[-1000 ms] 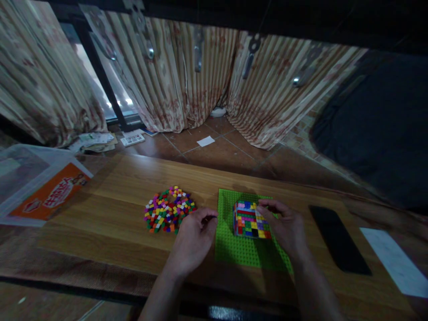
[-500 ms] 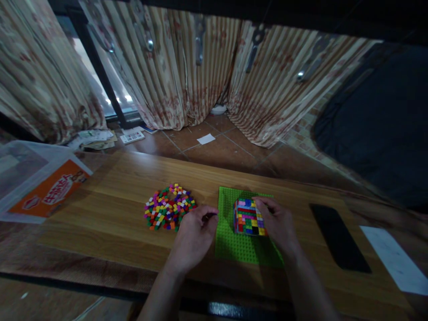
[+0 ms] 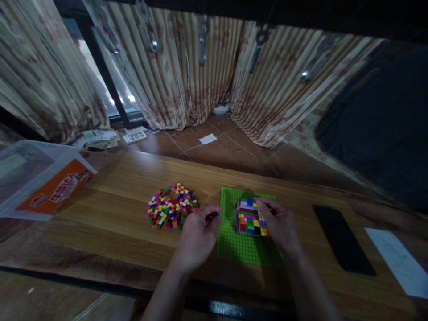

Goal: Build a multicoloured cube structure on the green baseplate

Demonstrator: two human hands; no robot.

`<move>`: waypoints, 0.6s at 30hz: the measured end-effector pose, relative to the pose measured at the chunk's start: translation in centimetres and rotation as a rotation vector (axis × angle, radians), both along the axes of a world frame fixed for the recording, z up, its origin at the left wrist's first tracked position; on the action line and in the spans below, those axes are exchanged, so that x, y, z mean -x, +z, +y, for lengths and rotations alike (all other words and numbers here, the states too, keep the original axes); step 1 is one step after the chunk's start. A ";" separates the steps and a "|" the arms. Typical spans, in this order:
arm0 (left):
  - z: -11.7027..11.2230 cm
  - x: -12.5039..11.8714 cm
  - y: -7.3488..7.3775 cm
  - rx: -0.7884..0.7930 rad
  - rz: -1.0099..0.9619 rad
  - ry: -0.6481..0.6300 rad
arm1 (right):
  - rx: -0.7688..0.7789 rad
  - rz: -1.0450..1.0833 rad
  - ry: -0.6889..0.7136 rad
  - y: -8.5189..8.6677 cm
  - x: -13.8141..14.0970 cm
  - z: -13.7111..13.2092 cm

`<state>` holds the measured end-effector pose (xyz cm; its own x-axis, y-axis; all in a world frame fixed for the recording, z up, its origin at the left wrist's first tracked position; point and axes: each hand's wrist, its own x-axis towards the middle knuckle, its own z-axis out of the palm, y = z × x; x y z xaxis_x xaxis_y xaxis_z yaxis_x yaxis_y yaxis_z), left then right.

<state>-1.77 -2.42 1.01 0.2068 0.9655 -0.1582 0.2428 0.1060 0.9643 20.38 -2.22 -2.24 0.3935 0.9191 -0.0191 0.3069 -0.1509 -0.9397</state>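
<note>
A block built of many coloured toy bricks [image 3: 249, 218] stands on a green studded baseplate [image 3: 229, 247]. My right hand [image 3: 279, 225] is closed at the block's right side, thumb and fingers at its upper right edge, covering that part. To the left, my left hand [image 3: 200, 234] hovers by the baseplate's left edge with thumb and forefinger pinched. A tiny dark bluish bit shows at those fingertips, too small to name. Loose coloured bricks [image 3: 170, 207] lie in a spread heap just beyond and left of my left hand.
The wooden table [image 3: 117, 191] carries a clear plastic tub [image 3: 50, 151] with an orange label at far left. A black flat slab [image 3: 343, 240] and a white sheet [image 3: 396, 261] lie to the right. Curtains [image 3: 180, 71] hang behind, and papers [image 3: 98, 138] lie on the floor.
The whole view has shifted slightly, so everything sits a little further right. Both hands keep nearly the same pose, the left still pinched and the right still at the block.
</note>
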 end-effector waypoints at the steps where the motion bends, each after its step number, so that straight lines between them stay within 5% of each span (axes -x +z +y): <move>1: 0.0 -0.1 -0.1 0.007 -0.016 0.007 | -0.012 0.005 -0.020 0.3 0.1 -0.1; 9: 0.2 -0.5 -0.2 0.013 -0.151 0.007 | -0.267 -0.106 -0.278 2.5 0.7 -0.7; 13: 0.2 -0.7 -0.1 0.031 -0.200 0.024 | -0.322 -0.131 -0.167 2.3 1.1 -1.3; 18: 0.1 -1.0 0.1 0.043 -0.245 0.032 | -0.352 -0.219 0.161 3.2 2.6 -2.0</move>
<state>-0.78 -2.36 1.07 0.2130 0.9658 -0.1477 -0.0022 0.1516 0.9884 17.75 -4.24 0.99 0.2048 0.9046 0.3738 0.4975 0.2326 -0.8357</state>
